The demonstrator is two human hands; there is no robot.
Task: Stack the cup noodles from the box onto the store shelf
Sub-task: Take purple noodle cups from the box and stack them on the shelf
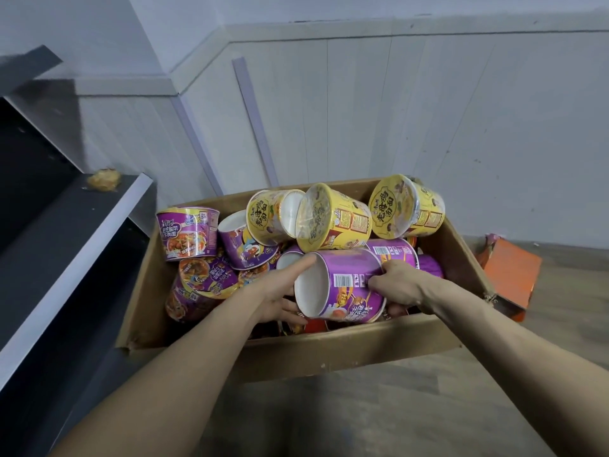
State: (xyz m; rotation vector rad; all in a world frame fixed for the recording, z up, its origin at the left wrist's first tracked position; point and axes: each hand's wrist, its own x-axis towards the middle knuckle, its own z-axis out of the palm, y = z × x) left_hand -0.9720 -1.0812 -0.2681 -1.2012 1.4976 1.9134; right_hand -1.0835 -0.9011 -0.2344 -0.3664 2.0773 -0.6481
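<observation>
Nearest the camera, two bare forearms reach forward over the wooden floor [412, 410] and across the front wall of a cardboard box [329, 351]. Just inside that wall both hands hold one purple cup [349, 278], which lies on its side with its white bottom turned to the left. The left hand [275, 291] cups that bottom end, with one finger laid over the top of the rim and the others underneath. The right hand [400, 285] grips the cup's side by the barcode, fingers curled over it and thumb below. The cup sits low in the box, touching the cups around it, so I judge it is gripped but not yet lifted clear.

Behind and to the left of it lie more purple cups [204, 278], tumbled at all angles. Three yellow cups [333, 222] rest on their sides on top of the pile at the far end. The box looks close to full.

To the left, the dark shelf [66, 232] shows no cups on the board in view, only a crumpled yellowish scrap [103, 180]. To the right, an orange carton [509, 275] lies on the floor beside the box. Beyond stands a pale panelled wall [428, 110].

By this showing the stacking has barely begun: one cup is in hand and nearly all the rest are still to move.
</observation>
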